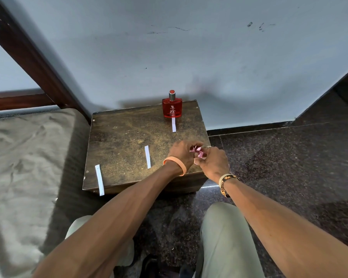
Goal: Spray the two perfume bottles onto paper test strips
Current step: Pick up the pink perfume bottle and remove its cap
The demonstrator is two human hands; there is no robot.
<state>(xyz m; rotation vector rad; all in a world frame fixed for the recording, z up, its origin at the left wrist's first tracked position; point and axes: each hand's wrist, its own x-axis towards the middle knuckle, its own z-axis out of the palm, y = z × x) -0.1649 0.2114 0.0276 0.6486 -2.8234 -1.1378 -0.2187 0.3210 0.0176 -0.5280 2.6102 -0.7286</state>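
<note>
Now both hands meet over the near right corner of the worktop (125, 141), and the small pink perfume bottle (201, 155) sits between them: the left hand (182, 153) curls its fingers round the far part and the right hand (213, 165) pinches the near part, so each grip is closed on it and only bits of pink show. The red perfume bottle (172, 107) stands upright at the far edge, well apart from the hands, with one paper strip (173, 124) touching its base. A second strip (147, 156) lies flat just left of the left wrist, and a third strip (99, 179) hangs over the near left edge.
</note>
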